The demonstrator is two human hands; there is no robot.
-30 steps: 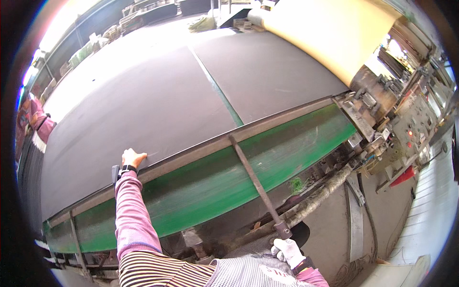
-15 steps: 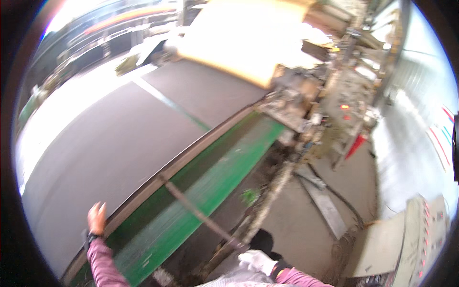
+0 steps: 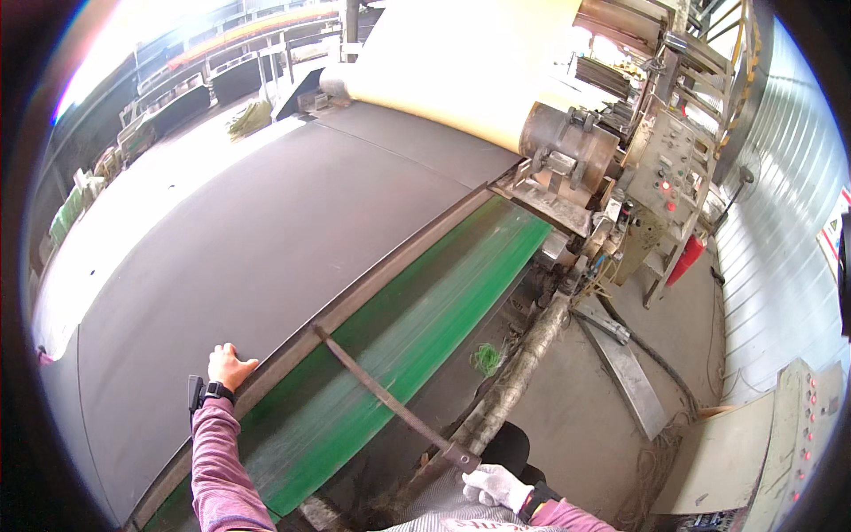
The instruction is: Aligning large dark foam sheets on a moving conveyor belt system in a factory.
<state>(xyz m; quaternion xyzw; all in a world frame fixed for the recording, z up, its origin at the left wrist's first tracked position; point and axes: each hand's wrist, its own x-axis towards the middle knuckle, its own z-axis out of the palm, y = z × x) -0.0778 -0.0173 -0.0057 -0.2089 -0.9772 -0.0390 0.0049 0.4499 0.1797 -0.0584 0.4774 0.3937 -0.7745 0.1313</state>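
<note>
My left hand (image 3: 231, 364) is bare, with a dark watch at the wrist. It lies open, fingers apart, on the near edge of a wide dark grey sheet (image 3: 266, 235). My right hand (image 3: 498, 487) wears a white glove. Its fingers are curled in beside the low end of a rusty flat metal bar (image 3: 381, 392); whether they grip the bar or something smaller is hidden. The bar slants across a green belt (image 3: 417, 306) that runs along the sheet's near side.
A yellow sheet (image 3: 443, 66) rises at the far end, beside a metal roller (image 3: 567, 137). A control panel (image 3: 669, 168) with red lights stands at the right. A round pipe (image 3: 519, 372), a flat metal plate (image 3: 620, 372) and a pale cabinet (image 3: 722, 452) are near my right side.
The view has steadied and shifted slightly. My left hand has come farther right, its fingers more spread. The pale-green gap across the dark sheet is now a thin seam nearer the yellow sheet.
</note>
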